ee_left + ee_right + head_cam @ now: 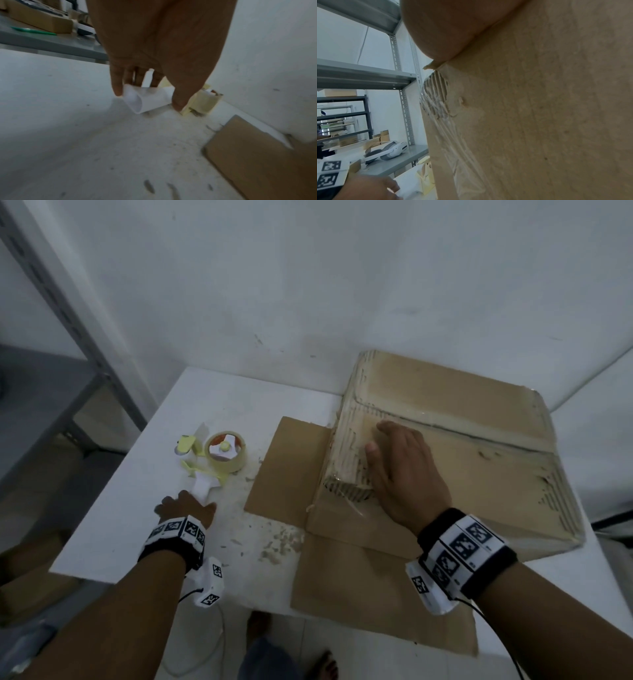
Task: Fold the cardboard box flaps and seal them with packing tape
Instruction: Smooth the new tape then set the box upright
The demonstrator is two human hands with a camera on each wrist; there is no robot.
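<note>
A worn cardboard box (462,460) with old tape on its top lies at the right of the white table (113,529). One flap (284,470) lies flat to its left and another (359,594) toward me. My right hand (400,470) presses flat on the box top near its left corner; the right wrist view shows its palm (445,27) against the cardboard (539,108). A tape dispenser (203,486) with a white handle and a tape roll (224,451) lies left of the box. My left hand (148,99) pinches the handle (137,104) between thumb and fingers.
Scraps of torn cardboard and tape (277,542) litter the table between my hands. A grey metal shelf rack (68,313) stands at the left, close to the table edge. A white wall (308,285) runs behind the table.
</note>
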